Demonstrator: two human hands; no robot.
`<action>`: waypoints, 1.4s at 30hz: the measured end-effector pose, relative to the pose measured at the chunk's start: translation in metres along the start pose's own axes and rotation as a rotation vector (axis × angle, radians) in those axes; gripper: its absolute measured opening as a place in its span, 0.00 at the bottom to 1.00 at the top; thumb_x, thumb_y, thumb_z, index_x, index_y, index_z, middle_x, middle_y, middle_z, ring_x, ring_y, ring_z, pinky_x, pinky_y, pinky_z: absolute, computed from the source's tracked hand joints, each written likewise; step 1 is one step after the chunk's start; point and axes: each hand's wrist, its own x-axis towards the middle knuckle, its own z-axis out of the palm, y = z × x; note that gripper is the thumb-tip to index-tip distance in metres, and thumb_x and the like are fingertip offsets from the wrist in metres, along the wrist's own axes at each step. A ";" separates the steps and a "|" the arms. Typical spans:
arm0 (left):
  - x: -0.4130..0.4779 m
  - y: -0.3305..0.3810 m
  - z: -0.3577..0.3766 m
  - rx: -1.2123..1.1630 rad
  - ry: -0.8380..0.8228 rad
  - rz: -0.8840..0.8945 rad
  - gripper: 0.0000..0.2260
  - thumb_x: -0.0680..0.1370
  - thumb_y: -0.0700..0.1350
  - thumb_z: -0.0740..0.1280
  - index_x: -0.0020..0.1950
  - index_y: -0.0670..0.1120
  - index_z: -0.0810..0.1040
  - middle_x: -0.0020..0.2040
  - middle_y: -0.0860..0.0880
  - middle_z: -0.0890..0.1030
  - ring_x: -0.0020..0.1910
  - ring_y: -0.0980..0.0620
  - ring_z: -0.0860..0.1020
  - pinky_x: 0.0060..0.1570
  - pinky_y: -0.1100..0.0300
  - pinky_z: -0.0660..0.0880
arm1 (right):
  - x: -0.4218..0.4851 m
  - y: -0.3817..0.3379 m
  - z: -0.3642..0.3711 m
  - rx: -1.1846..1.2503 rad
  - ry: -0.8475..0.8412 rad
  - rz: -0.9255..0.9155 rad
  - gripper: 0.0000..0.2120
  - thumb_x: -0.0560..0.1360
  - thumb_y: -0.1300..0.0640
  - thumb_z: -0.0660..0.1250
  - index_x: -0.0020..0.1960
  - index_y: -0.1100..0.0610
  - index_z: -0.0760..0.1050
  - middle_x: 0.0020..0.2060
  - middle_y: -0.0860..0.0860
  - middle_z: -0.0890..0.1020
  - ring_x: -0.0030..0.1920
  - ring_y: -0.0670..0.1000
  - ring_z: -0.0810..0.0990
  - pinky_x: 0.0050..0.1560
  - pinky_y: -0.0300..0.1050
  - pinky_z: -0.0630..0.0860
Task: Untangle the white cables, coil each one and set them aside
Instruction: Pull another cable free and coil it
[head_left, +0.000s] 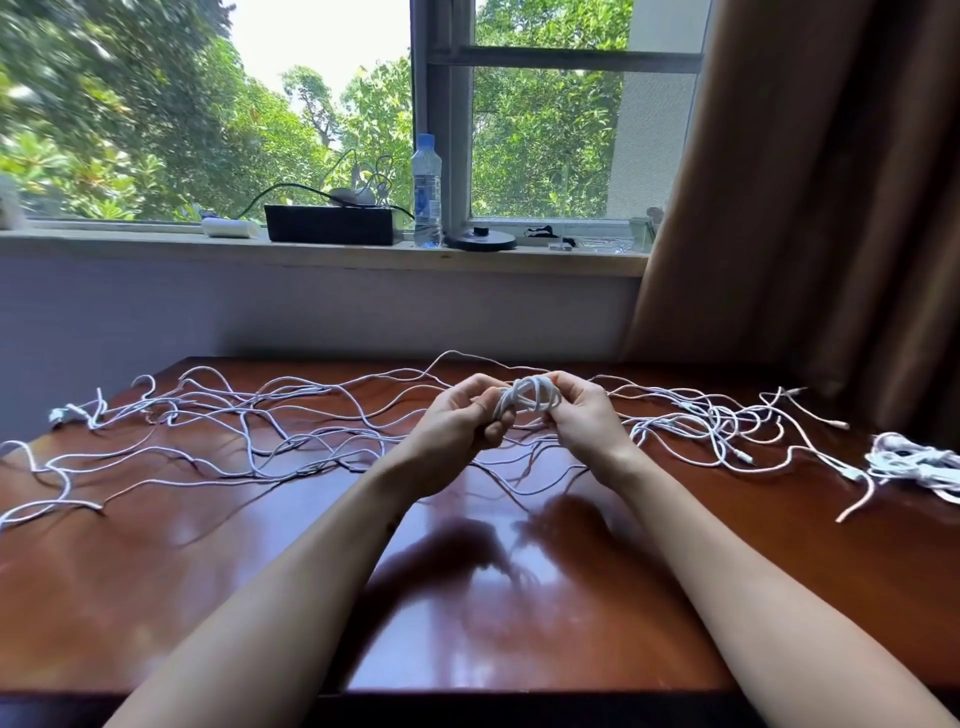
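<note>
Right now we hold a small coil of white cable between both hands, raised just above the table. Our left hand curls its fingers round the coil's left end and our right hand pinches its right end, so the two hands sit close together with only the loops between them, both gripping the same bundle. We judge this grip is meant to stop the turns springing apart while more length is wound on (thin cable unravels easily).

The coil is a flattened oval. Its long axis runs from hand to hand, left to right, and its open face looks roughly towards us. A free strand leaves it on the far side of the hands and arcs off to the left, towards the loose cables that sprawl across the table on both sides of the hands and beyond them — these lie mostly crosswise, strung left to right.

Well off to the right of the right hand lies a finished bundle — put there, we judge, to stay clear of the tangle.
</note>
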 end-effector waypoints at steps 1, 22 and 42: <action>0.001 0.000 0.001 -0.044 0.023 -0.004 0.08 0.85 0.38 0.57 0.51 0.40 0.75 0.35 0.47 0.76 0.31 0.56 0.69 0.33 0.69 0.68 | 0.000 0.001 0.001 -0.009 -0.001 -0.010 0.08 0.83 0.60 0.64 0.51 0.57 0.82 0.39 0.55 0.84 0.37 0.45 0.77 0.40 0.40 0.75; 0.011 -0.002 0.003 0.094 0.473 0.136 0.13 0.85 0.36 0.57 0.50 0.41 0.81 0.34 0.50 0.81 0.24 0.60 0.73 0.27 0.68 0.70 | -0.017 -0.005 0.031 -0.087 -0.156 0.008 0.12 0.81 0.50 0.67 0.51 0.58 0.84 0.26 0.49 0.73 0.27 0.45 0.69 0.29 0.37 0.65; 0.006 -0.013 -0.018 0.788 0.294 0.451 0.05 0.82 0.42 0.66 0.56 0.46 0.81 0.39 0.56 0.83 0.38 0.59 0.81 0.47 0.51 0.81 | -0.019 -0.003 0.027 -0.490 0.021 -0.219 0.09 0.81 0.57 0.64 0.47 0.57 0.82 0.30 0.46 0.78 0.32 0.42 0.74 0.36 0.37 0.67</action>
